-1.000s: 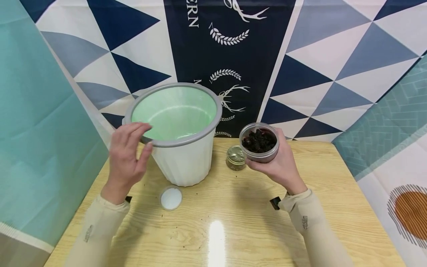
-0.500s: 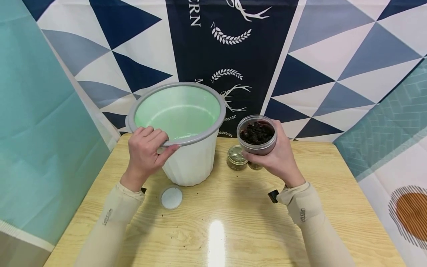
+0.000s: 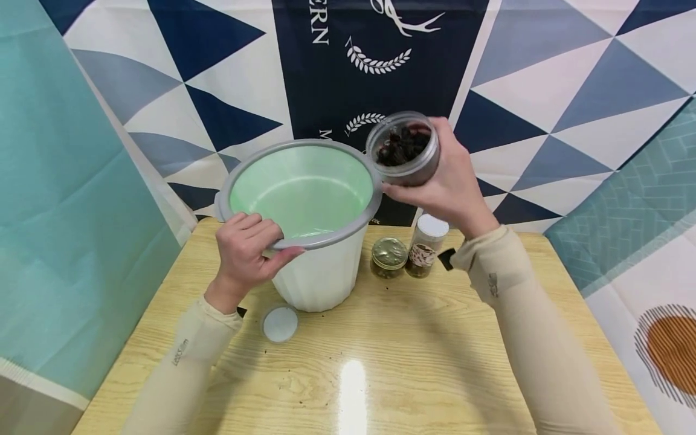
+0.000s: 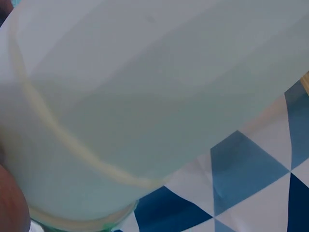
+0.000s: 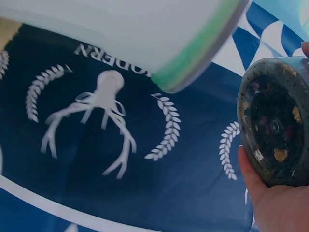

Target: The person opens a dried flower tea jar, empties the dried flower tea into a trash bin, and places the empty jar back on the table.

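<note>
My left hand (image 3: 247, 254) grips the near-left part of the grey rim of a white bucket (image 3: 321, 278) with a pale green inside. The thumb lies along the outside and the fingers curl over the edge. In my right hand (image 3: 454, 178) is a clear plastic jar (image 3: 410, 172) of dark, dried crumbly pieces, raised beside the bucket's right rim and tilted slightly toward it. The jar's round base (image 5: 275, 125) faces the right wrist camera, with dark and reddish bits showing through. The bucket's pale wall (image 4: 159, 96) fills much of the left wrist view.
Behind the bucket's right side stand a small jar with a gold lid (image 3: 389, 254) and a taller white-capped jar (image 3: 426, 244). A round white lid (image 3: 280, 324) lies in front of the bucket. Dark crumbs dot the wooden table (image 3: 413, 374). A patterned cloth hangs behind.
My left hand has come down onto the bucket rim and taken hold of it. The right hand has lifted the jar up and left to the rim, uncovering the white-capped jar; the bucket shifted slightly right.
</note>
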`<state>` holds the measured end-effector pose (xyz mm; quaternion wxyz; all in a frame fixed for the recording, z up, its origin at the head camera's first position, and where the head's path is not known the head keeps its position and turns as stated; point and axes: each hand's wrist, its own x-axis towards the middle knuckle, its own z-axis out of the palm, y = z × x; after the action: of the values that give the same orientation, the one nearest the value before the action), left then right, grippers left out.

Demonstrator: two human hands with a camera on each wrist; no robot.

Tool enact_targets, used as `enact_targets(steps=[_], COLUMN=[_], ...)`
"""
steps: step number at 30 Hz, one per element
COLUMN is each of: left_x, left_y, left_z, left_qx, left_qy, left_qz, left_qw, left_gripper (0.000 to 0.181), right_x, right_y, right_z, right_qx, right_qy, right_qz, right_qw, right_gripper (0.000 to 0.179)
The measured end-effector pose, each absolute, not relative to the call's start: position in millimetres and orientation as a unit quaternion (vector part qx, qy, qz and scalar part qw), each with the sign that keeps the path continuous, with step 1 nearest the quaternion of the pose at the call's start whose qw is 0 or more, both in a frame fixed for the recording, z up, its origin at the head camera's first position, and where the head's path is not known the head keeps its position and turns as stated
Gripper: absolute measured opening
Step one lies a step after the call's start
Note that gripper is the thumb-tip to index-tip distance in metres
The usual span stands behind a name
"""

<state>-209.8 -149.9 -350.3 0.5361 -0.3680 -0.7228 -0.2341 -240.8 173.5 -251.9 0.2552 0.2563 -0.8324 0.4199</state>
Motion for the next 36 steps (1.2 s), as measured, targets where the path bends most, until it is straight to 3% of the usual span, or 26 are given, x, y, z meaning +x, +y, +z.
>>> enact_targets(steps=[12, 36], left_x=[-209.6, -211.0], left_y=[-143.7, -139.2], left_z=[-351.6, -354.3], left_qx=[-0.356, -0.332], left_qy=[-0.721, -0.714], left_qz=[-0.247, -0.242], left_qw=[0.54, 0.567], left_gripper=[0.064, 0.068], right_x=[-288.6, -296.1], right_y=[137.9, 105.0], right_z=[-240.7, -225.4], right_qx=[0.281, 0.345], right_qy=[-0.883, -0.887], right_qz=[0.291, 0.12], right_qw=[0.238, 0.284], right_gripper=[0.085, 0.083])
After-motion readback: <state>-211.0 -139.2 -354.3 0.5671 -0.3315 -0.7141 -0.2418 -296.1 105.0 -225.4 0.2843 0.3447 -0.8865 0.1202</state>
